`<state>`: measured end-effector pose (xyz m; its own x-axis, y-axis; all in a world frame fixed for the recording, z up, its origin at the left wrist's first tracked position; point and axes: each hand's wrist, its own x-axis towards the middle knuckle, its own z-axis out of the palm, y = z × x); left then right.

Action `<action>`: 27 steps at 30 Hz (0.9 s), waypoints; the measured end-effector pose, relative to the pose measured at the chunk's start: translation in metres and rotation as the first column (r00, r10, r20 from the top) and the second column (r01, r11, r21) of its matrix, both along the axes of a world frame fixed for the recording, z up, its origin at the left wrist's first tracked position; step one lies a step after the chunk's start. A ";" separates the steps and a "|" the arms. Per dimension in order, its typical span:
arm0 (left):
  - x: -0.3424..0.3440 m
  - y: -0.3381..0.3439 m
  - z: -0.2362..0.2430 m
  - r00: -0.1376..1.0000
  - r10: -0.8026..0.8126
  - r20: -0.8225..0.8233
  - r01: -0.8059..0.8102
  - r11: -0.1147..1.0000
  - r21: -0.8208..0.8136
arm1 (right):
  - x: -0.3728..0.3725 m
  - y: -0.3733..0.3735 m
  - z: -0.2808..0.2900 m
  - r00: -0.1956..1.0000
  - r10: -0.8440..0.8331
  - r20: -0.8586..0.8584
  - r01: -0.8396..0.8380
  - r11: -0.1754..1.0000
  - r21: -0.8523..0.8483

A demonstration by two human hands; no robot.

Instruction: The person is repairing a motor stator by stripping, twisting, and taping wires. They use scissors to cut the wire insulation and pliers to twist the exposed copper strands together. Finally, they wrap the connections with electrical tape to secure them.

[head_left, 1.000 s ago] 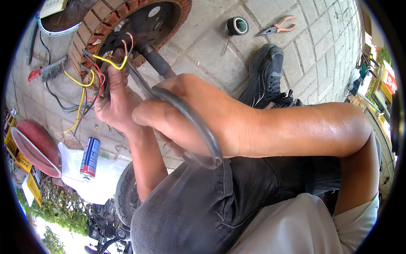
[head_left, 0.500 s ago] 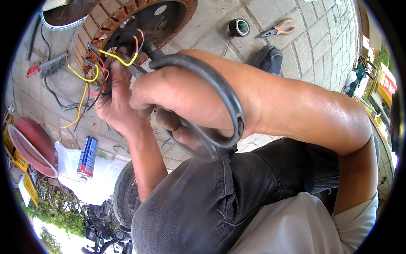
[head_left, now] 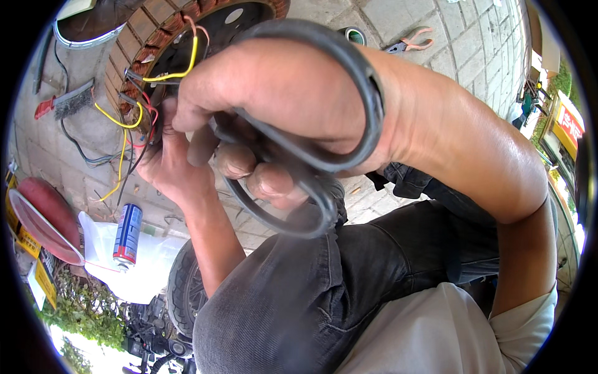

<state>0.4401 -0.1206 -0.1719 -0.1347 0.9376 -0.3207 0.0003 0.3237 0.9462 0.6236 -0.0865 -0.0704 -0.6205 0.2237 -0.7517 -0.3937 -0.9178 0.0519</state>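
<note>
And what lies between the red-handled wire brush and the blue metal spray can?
Head view: grey paving, a thin dark cable, and tips of a yellow wire and black wire.

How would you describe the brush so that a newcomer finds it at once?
Find the large round part with copper windings at the top. Left of it, on the grey paving, lies the brush. Its red handle and dense grey bristles set it apart from the thin wires nearby.
</note>
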 end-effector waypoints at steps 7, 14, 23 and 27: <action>-0.004 0.002 -0.008 0.996 -0.003 0.086 0.009 0.998 -0.060 | 0.005 0.004 -0.005 0.998 0.023 0.060 -0.030 0.993 0.111; -0.010 0.000 -0.016 0.994 -0.103 -0.045 0.102 0.994 -0.027 | 0.003 0.002 -0.005 0.982 0.006 0.189 -0.060 0.957 0.283; -0.031 -0.002 -0.025 0.977 -0.159 0.139 0.169 0.984 -0.063 | -0.007 0.006 -0.013 0.972 -0.016 0.235 -0.072 0.929 0.362; -0.017 0.002 -0.024 0.967 -0.021 0.253 0.031 0.999 -0.036 | -0.005 0.003 -0.003 0.961 -0.017 0.277 -0.080 0.938 0.338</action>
<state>0.4229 -0.1190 -0.1954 -0.0200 0.9258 -0.3775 -0.2284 0.3634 0.9032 0.6189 -0.0831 -0.0739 -0.4145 0.4813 -0.7724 -0.3182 -0.8718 -0.3725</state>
